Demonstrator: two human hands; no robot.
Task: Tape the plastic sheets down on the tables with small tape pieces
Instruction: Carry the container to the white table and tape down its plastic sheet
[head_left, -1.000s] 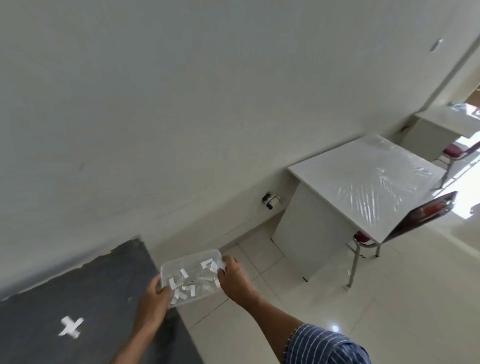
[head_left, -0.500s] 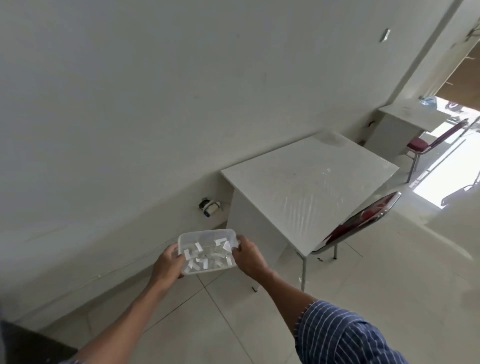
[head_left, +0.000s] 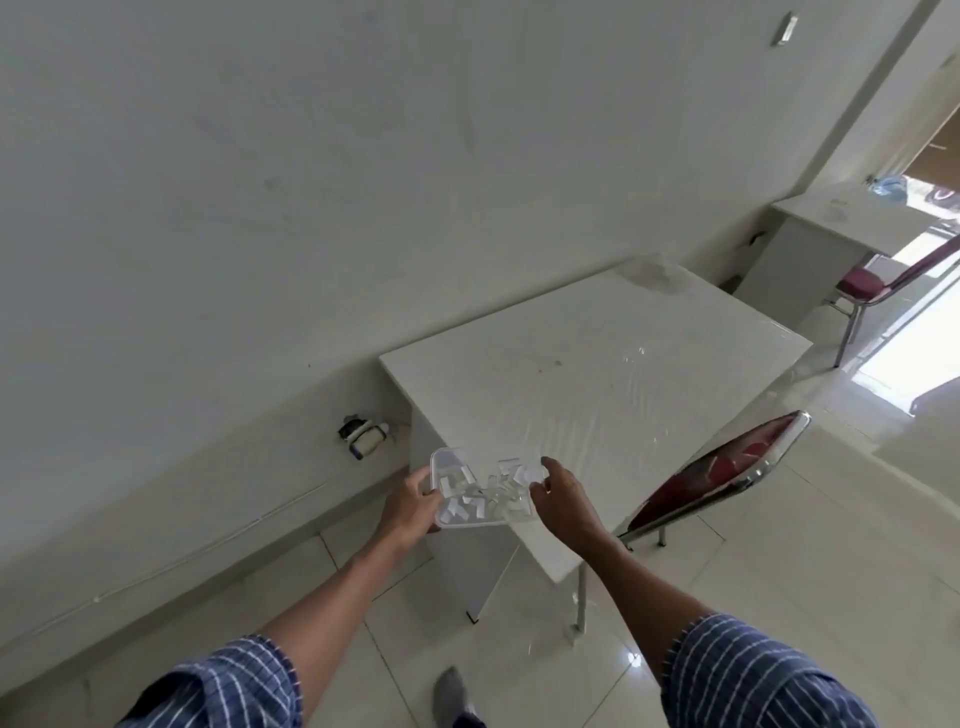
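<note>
Together, left hand (head_left: 408, 506) and right hand (head_left: 563, 499) grip tub (head_left: 470, 524) of tape pieces (head_left: 467, 501), at near edge of table (head_left: 571, 364)

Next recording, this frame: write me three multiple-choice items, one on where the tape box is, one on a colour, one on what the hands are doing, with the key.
1. Where is the clear container?
A. inside a drawer
B. held in the air at the nearest table
C. on a shelf

2. What colour is the padding of the chair at that table?
A. blue
B. dark red
C. green

3. What are the left hand and right hand doing?
A. both grip the container
B. both hang free
C. both press on the tabletop

Key: 1 B, it is carried beside the table's near edge; 2 B, the cushion shows dark red; 3 A, each hand grips one end.
</note>
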